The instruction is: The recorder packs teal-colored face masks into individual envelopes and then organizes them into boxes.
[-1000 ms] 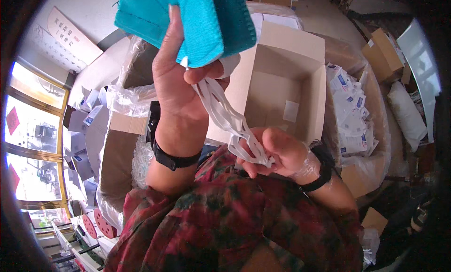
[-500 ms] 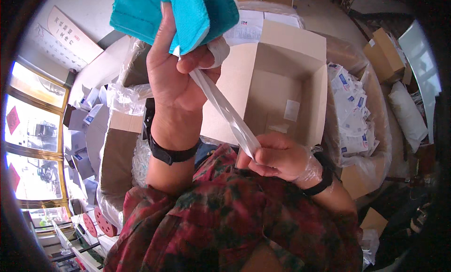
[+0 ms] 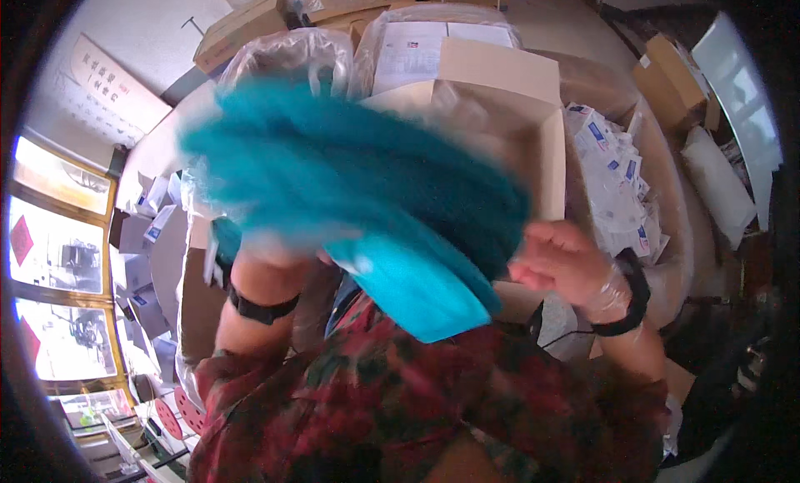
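Observation:
A teal cloth (image 3: 358, 175), loosely folded and smeared by motion, spreads across the middle of the view, one smoother, brighter flap hanging toward my shirt. At its lower left side, my left hand (image 3: 275, 254) is closed on the cloth; its fingers are partly hidden and blurred. My right hand (image 3: 567, 262) is beside the cloth's right edge, fingers loosely bent and apart. Whether they touch the cloth is hard to tell. Behind the cloth stands an open cardboard box (image 3: 500, 62), partly covered by it. A blurred translucent piece (image 3: 458, 104) shows at the box's far side.
On the right, a plastic-lined carton (image 3: 675, 262) holds many white printed packets (image 3: 612, 170). White printed sheets (image 3: 408, 54) lie behind the open box. Further cardboard boxes (image 3: 242, 29) stand at the back left, and a white pillow-shaped bag (image 3: 717, 183) lies far right.
The teal cloth has come down toward me and opened out wider. The whitish strip stretched between my hands is gone from them. My left hand has lowered; my right has moved right.

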A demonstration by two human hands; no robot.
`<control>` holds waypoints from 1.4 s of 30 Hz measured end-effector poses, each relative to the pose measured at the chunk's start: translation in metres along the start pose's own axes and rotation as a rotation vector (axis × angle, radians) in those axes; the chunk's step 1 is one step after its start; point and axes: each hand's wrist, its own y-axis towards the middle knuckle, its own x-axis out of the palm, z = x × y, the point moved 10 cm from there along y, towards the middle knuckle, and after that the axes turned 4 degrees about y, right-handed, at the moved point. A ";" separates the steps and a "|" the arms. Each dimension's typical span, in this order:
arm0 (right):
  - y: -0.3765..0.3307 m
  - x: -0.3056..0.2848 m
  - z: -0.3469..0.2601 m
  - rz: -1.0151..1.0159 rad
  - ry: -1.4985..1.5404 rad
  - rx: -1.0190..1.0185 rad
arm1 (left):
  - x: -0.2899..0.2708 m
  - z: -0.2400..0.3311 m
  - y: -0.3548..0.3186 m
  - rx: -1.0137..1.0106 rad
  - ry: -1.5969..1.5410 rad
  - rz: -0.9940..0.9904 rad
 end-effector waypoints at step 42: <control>-0.119 -0.039 0.043 0.317 0.203 0.108 | -0.132 -0.121 -0.006 -0.390 0.667 -0.187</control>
